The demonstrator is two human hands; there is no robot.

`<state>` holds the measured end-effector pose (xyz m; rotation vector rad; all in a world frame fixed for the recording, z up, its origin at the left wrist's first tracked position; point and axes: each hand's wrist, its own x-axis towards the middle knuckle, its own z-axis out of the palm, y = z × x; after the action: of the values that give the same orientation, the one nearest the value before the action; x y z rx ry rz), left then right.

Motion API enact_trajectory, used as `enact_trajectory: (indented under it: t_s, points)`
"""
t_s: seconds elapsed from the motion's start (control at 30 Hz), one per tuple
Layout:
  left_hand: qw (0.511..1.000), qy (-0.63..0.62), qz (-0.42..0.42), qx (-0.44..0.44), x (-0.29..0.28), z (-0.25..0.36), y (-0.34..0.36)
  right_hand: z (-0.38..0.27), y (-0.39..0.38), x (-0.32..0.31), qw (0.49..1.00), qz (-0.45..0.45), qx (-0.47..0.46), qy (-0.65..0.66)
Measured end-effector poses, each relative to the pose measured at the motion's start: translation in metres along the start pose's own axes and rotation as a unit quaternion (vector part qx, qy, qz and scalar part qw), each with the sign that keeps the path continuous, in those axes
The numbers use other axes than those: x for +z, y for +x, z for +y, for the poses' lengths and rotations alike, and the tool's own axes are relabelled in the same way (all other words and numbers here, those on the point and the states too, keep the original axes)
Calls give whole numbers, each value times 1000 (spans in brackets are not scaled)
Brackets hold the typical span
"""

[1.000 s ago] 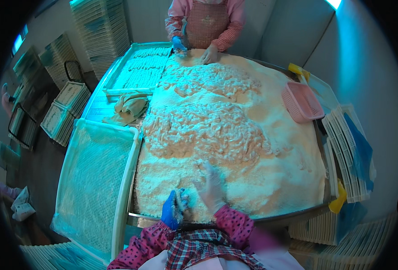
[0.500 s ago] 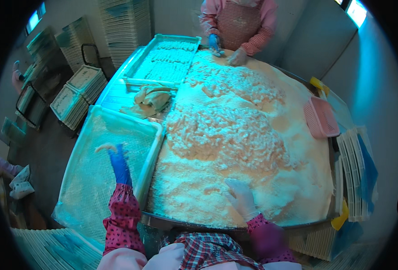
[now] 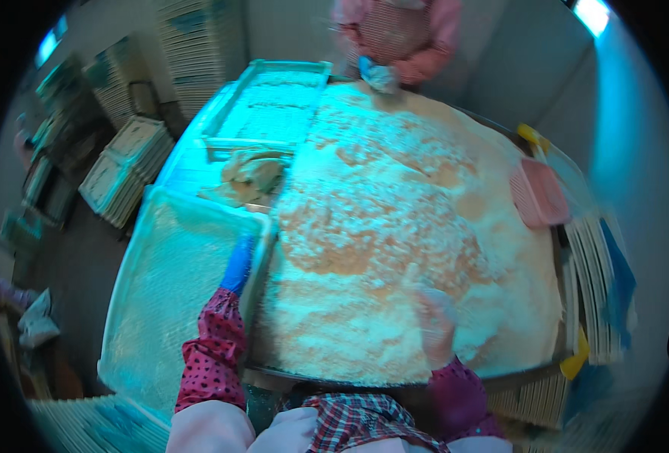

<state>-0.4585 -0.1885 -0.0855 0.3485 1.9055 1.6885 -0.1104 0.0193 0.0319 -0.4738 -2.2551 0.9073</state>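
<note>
My left hand point(image 3: 238, 264), in a blue glove, is over the right-hand rim of a mesh-lined tray point(image 3: 176, 279) at the near left. Its fingers are blurred, and whether they hold anything is unclear. My right hand point(image 3: 435, 321), in a whitish glove, is above the pale crumbs point(image 3: 334, 332) on the near part of the table. Motion smears its fingers; a pale streak at their tips cannot be made out. Ahead of it lies a heap of small, pale, crumb-coated pieces point(image 3: 380, 219).
Across the table a co-worker point(image 3: 398, 41) holds both hands together over the crumbs. A tray with rows of pieces point(image 3: 274, 98) stands at the far left, behind a crumpled cloth point(image 3: 251, 174). A pink basket point(image 3: 540, 192) sits at the right edge, near stacked trays point(image 3: 591, 279).
My left hand has moved right from over the tray to its rim; the curved pale piece it held is out of sight. My right hand has moved slightly right and forward. The co-worker's hands came together.
</note>
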Motion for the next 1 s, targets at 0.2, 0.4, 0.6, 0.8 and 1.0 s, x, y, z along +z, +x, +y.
enact_trajectory:
  t_s: [0.2, 0.4, 0.6, 0.8, 1.0]
  points:
    - [959, 78, -121, 243, 107, 32, -75, 63, -56, -43, 978, -149, -4, -144]
    - [771, 448, -301, 339, 215, -28, -120, 29, -61, -30, 988, -75, 14, -136]
    - [807, -398, -308, -308, 214, 16, -156, 47, -57, -42, 991, 69, 112, -12]
    - [801, -562, -208, -14, 268, 29, -214, -1, -44, 18, 991, -49, 0, -127]
    - [818, -562, -102, -65, 237, -27, -190, 5, -53, 26, 995, -13, 48, 87]
